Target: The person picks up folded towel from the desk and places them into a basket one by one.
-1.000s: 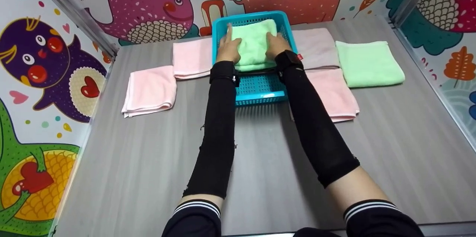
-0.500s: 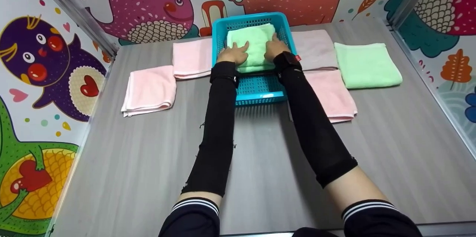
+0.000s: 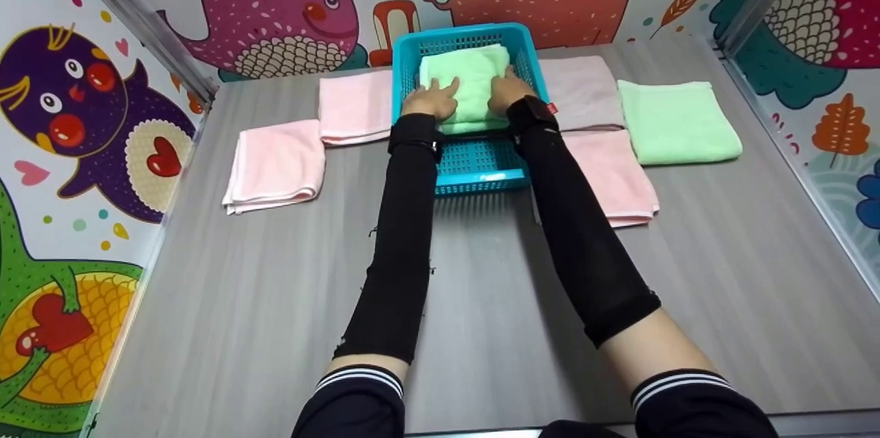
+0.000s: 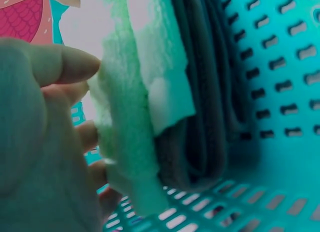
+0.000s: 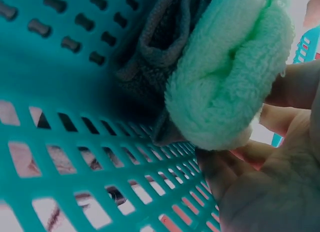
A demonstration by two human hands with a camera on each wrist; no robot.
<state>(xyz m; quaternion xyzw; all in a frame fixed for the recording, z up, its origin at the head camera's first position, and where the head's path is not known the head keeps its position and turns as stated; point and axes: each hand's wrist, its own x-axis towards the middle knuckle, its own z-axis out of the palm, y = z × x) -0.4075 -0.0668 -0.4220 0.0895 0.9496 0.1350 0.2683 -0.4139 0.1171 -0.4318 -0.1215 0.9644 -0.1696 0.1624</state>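
Note:
A folded light-green towel (image 3: 474, 84) lies in a turquoise plastic basket (image 3: 481, 177), on top of a dark folded cloth (image 4: 192, 137). My left hand (image 3: 432, 101) rests at the towel's left side, thumb and forefinger spread over its top. The left wrist view shows that hand's fingertips (image 4: 82, 67) against the layered folds. Along the opposite side, my right hand (image 3: 510, 91) touches the towel. Its fingers reach along the towel's rounded fold in the right wrist view, close to the basket wall (image 5: 75, 142).
Two folded pink towels (image 3: 278, 163) lie left of the basket. On its right are a greyish-pink towel (image 3: 584, 91), another pink towel (image 3: 612, 177) partly behind my right sleeve, and a second green towel (image 3: 677, 122). Patterned walls (image 3: 275, 5) border the grey table (image 3: 268, 314).
Over the first half second the green towel settled slightly lower in the basket and my left fingers shifted from its side onto its top. Since then the hands have hardly moved.

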